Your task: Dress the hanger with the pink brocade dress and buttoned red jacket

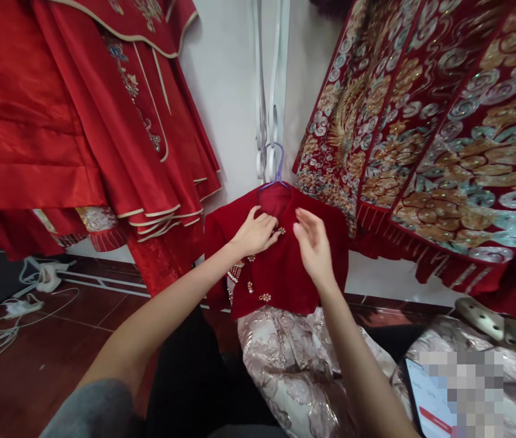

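A small dark red velvet jacket (285, 267) hangs on a purple hanger (276, 165) against the white wall, with gold button clasps down its front. My left hand (254, 233) rests on the jacket's chest, fingers curled at a gold clasp (281, 230) near the collar. My right hand (313, 244) hovers just right of that clasp, fingers slightly bent and apart, holding nothing. Below the jacket a pale brocade skirt (294, 365) spreads down towards me.
Red satin robes (79, 121) hang at the left. Heavily embroidered red and gold garments (444, 134) hang at the right. White cables and a power strip (43, 277) lie on the dark red floor. A phone (426, 401) lies at the lower right.
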Available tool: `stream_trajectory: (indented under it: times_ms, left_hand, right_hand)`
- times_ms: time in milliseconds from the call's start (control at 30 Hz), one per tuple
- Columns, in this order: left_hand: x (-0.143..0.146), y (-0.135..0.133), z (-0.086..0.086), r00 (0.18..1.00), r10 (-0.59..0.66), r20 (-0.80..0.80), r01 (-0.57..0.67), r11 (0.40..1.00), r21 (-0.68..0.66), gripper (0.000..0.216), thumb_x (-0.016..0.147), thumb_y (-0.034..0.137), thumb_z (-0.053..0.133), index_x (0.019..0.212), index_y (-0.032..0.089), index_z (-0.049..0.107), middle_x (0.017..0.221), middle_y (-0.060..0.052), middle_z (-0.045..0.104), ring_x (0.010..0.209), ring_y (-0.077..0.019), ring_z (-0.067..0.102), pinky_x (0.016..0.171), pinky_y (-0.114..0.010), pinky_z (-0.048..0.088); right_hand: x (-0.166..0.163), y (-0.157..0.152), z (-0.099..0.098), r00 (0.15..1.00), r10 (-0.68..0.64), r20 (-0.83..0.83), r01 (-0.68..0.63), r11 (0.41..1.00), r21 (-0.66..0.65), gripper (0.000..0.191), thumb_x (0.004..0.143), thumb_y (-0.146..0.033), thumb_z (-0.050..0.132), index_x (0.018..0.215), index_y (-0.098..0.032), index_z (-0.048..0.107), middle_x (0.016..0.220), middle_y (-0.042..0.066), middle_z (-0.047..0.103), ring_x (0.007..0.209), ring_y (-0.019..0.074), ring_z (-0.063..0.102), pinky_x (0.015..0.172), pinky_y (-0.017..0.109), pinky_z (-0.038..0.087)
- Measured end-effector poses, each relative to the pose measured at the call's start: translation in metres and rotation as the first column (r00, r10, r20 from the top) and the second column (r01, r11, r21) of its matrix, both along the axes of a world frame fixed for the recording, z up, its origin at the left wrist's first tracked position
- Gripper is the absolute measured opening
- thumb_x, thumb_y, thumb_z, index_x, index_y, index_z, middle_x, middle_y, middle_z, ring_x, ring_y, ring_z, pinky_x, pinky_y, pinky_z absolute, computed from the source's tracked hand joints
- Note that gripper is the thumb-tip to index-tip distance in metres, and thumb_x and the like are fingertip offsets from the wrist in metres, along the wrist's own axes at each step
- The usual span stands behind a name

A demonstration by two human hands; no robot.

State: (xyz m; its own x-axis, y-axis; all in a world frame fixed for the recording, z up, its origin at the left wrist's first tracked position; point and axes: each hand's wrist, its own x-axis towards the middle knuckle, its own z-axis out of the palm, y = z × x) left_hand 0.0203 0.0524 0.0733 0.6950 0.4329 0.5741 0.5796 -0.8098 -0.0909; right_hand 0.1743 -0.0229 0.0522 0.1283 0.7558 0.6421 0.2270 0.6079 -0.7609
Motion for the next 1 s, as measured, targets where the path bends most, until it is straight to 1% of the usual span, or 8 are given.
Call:
stream_trajectory:
  times_ms: [100, 133, 267, 433, 567, 667, 833, 1000]
  left_hand:
    - [-0.005, 0.003, 0.001, 0.999, 0.021, -0.044, -0.024, 0.997, -0.068, 0.021, 0.083, 0.031, 0.047, 0.08, 0.017, 0.062, 0.082, -0.01, 0.063, 0.087, -0.0238, 0.056, 0.106, -0.047, 0.02]
    - [-0.008, 0.004, 0.003, 0.998, 0.035, -0.052, -0.039, 0.995, -0.091, 0.019, 0.08, 0.03, 0.049, 0.073, 0.017, 0.061, 0.076, -0.01, 0.063, 0.084, -0.0243, 0.056, 0.105, -0.047, 0.02]
    - [-0.034, 0.006, 0.011, 0.996, 0.088, 0.001, -0.086, 0.985, -0.152, 0.027, 0.069, 0.024, 0.055, 0.044, 0.022, 0.046, 0.049, -0.008, 0.054, 0.075, -0.0259, 0.055, 0.101, -0.047, 0.023]
    - [-0.071, 0.004, 0.021, 0.963, 0.117, 0.241, -0.067, 0.976, -0.206, 0.053, 0.066, 0.038, 0.061, 0.031, 0.024, 0.023, 0.032, -0.005, 0.032, 0.08, -0.0296, 0.053, 0.101, -0.048, 0.023]
    - [-0.082, 0.009, 0.022, 0.894, 0.166, 0.415, -0.08, 0.973, -0.216, 0.063, 0.066, 0.053, 0.062, 0.03, 0.026, 0.018, 0.031, -0.003, 0.022, 0.084, -0.0303, 0.053, 0.102, -0.047, 0.024]
    - [-0.084, 0.021, 0.024, 0.851, 0.214, 0.479, -0.136, 0.972, -0.194, 0.06, 0.067, 0.056, 0.061, 0.032, 0.025, 0.024, 0.035, -0.004, 0.029, 0.089, -0.0309, 0.053, 0.103, -0.047, 0.022]
    - [-0.09, 0.041, 0.029, 0.901, 0.32, 0.294, -0.287, 0.946, -0.149, 0.041, 0.075, 0.048, 0.053, 0.043, 0.024, 0.043, 0.045, -0.005, 0.038, 0.099, -0.0316, 0.049, 0.107, -0.052, 0.012]
    - [-0.094, 0.043, 0.027, 0.903, 0.374, 0.212, -0.352, 0.927, -0.133, 0.031, 0.073, 0.037, 0.057, 0.047, 0.024, 0.048, 0.045, -0.004, 0.041, 0.097, -0.0316, 0.05, 0.109, -0.052, 0.008]
  right_hand:
    - [-0.035, 0.029, 0.015, 0.966, 0.256, -0.036, -0.259, 0.956, -0.136, 0.065, 0.091, -0.057, 0.029, 0.142, -0.019, 0.022, 0.149, 0.01, 0.03, 0.137, 0.0177, 0.03, 0.111, 0.033, 0.031]
    - [-0.043, 0.038, 0.016, 0.967, 0.255, -0.018, -0.253, 0.946, -0.204, 0.071, 0.089, -0.061, 0.027, 0.144, -0.016, 0.02, 0.151, 0.012, 0.027, 0.139, 0.019, 0.026, 0.112, 0.034, 0.028]
    - [-0.046, 0.048, 0.005, 0.972, -0.12, 0.202, 0.189, 0.91, -0.37, 0.098, 0.079, -0.068, 0.044, 0.144, -0.003, 0.013, 0.151, 0.025, 0.016, 0.142, 0.0344, 0.009, 0.114, 0.049, 0.013]
    - [-0.007, 0.037, -0.023, 0.823, -0.365, 0.436, 0.514, 0.805, -0.296, 0.096, 0.079, -0.062, 0.049, 0.141, 0.002, 0.013, 0.142, 0.033, 0.026, 0.136, 0.0433, 0.019, 0.109, 0.056, 0.015]
    - [0.027, 0.04, -0.028, 0.697, -0.432, 0.573, 0.619, 0.766, -0.176, 0.082, 0.084, -0.057, 0.042, 0.14, -0.001, 0.021, 0.142, 0.032, 0.027, 0.135, 0.0448, 0.019, 0.106, 0.059, 0.016]
    - [0.046, 0.048, -0.022, 0.688, -0.448, 0.571, 0.619, 0.773, -0.139, 0.075, 0.087, -0.056, 0.038, 0.136, -0.001, 0.028, 0.136, 0.031, 0.035, 0.129, 0.0408, 0.033, 0.104, 0.051, 0.028]
    - [0.059, 0.065, -0.008, 0.677, -0.459, 0.575, 0.626, 0.77, -0.122, 0.072, 0.088, -0.055, 0.035, 0.134, 0.0, 0.03, 0.135, 0.032, 0.036, 0.128, 0.0384, 0.035, 0.103, 0.047, 0.03]
    - [0.062, 0.078, -0.002, 0.589, -0.467, 0.66, 0.699, 0.704, -0.125, 0.076, 0.087, -0.058, 0.038, 0.129, 0.005, 0.038, 0.13, 0.035, 0.039, 0.126, 0.0425, 0.034, 0.1, 0.05, 0.031]
